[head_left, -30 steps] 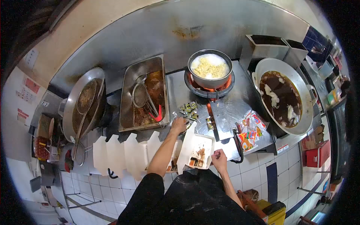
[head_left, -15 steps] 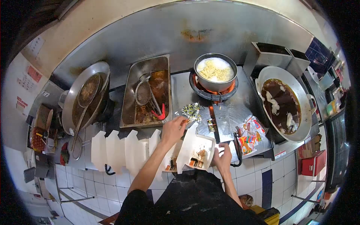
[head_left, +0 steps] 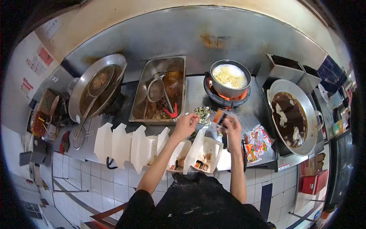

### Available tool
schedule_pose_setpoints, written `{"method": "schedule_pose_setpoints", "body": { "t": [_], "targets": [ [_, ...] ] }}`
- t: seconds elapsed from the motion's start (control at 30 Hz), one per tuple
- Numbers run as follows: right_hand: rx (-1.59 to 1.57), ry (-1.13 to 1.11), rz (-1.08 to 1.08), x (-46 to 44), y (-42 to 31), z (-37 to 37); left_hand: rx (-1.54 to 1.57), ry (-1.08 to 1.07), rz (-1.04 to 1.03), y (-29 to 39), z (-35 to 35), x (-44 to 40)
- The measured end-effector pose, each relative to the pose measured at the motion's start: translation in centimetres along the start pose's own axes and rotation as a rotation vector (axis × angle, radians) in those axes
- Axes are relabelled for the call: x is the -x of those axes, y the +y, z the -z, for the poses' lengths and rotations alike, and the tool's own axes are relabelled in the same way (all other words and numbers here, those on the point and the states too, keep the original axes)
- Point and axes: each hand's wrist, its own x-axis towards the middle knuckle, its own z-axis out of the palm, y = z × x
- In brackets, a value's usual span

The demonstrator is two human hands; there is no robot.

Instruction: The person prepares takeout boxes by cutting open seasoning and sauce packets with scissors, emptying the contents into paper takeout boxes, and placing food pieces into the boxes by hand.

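A small seasoning packet (head_left: 220,116), clear with orange and dark patches, is pinched in my right hand (head_left: 233,128) above the counter. My left hand (head_left: 186,126) is closed at the fingertips beside a heap of shiny foil sachets (head_left: 203,113); what it may hold is too small to make out. Below my hands stands an open white paper box (head_left: 214,149), with brown crumbs and small orange-and-black contents (head_left: 201,165) at its bottom. More open white boxes (head_left: 103,145) line the counter's front edge to the left, partly behind my left forearm.
A pot of noodles (head_left: 230,76) bubbles over a lit burner. Torn colourful wrappers (head_left: 258,141) lie to the right, near a wok of dark oil (head_left: 308,112). At left are a steel tray (head_left: 142,110) with a strainer and red-tipped tongs (head_left: 172,111), and another wok (head_left: 114,61).
My right hand has risen from beside the rightmost box and now holds the packet up. My left hand stays near the foil sachets. The whole view has shifted slightly.
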Motion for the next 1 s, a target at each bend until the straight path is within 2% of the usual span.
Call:
{"method": "schedule_pose_setpoints", "body": {
  "t": [0.03,0.1,0.13,0.2,0.33,0.43,0.47,0.6,0.77,0.83,0.87,0.93,0.97,1.0],
  "targets": [
    [-0.009,0.046,-0.009,0.8,-0.8,0.8,0.005,0.007,0.004,-2.5,-0.8,-0.4],
    [0.004,0.116,-0.014,1.9,0.0,3.2,-0.521,-0.25,-0.043,-8.1,-3.4,-1.2],
    [0.013,0.191,-0.016,2.5,0.3,4.1,-0.515,-0.253,-0.046,-9.8,-4.5,-1.4],
    [0.004,0.212,-0.015,3.9,0.0,4.9,-0.73,-0.335,0.029,-11.3,-6.1,-1.7],
    [-0.01,0.262,-0.012,5.3,0.5,5.7,-0.813,-0.497,-0.014,-12.2,-7.2,-2.4],
    [-0.01,0.273,-0.009,5.8,0.9,5.6,-0.806,-0.556,-0.032,-12.7,-7.6,-3.0],
    [-0.021,0.277,-0.023,5.9,0.9,5.4,-0.775,-0.481,-0.089,-14.8,-8.5,-3.3],
    [-0.091,0.244,-0.009,5.4,1.5,4.4,-0.751,-0.467,-0.108,-15.7,-8.1,-3.8],
    [-0.06,0.176,-0.005,4.5,2.0,4.0,-0.603,-0.501,-0.125,-12.0,-4.8,-3.4],
    [-0.048,0.157,0.005,4.1,2.2,3.7,-0.333,-0.446,-0.003,-9.3,-3.0,-2.2],
    [-0.032,0.133,0.019,3.7,2.3,3.5,-0.337,-0.443,-0.001,-7.5,-2.1,-1.4],
    [-0.01,0.116,0.027,3.1,2.5,3.4,0.012,-0.306,0.103,-3.8,-0.7,0.1],
    [0.016,0.103,0.036,2.8,2.6,3.4,0.009,-0.3,0.104,-2.9,-0.3,0.5],
    [0.036,0.099,0.046,2.4,2.8,3.3,-0.007,-0.228,0.015,-2.2,0.0,0.7]
  ]
}}
